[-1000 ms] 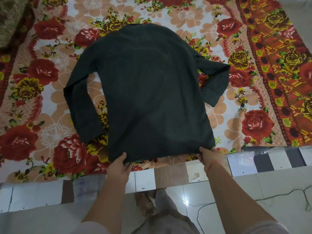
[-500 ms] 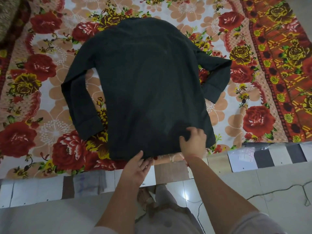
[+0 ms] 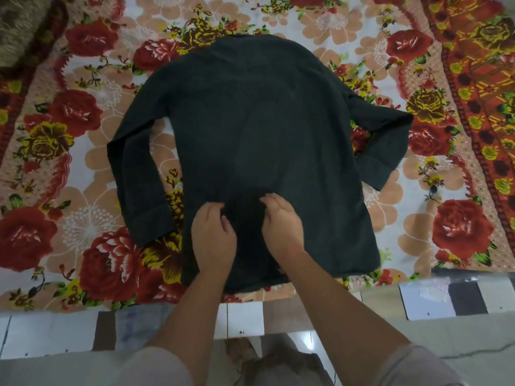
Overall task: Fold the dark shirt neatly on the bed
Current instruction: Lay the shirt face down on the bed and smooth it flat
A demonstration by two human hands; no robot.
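Floral bed (image 3: pixel 83 176), dark shirt (image 3: pixel 250 121): hands (image 3: pixel 213 235) (image 3: pixel 281 224) palm-down

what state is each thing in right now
dark shirt, unfolded, spread flat on the sheet
sleeve at the view's left, lying straight beside the body
sleeve at the view's right, bent back at the elbow
left hand, on the shirt's lower middle, fingers curled, grip unclear
right hand, resting on the shirt beside it, fingers relaxed
floral sheet, spread under the shirt

A home bedroom: a bed (image 3: pixel 362 68) under a floral bedsheet (image 3: pixel 83 168), beside tiled floor (image 3: pixel 459 366).
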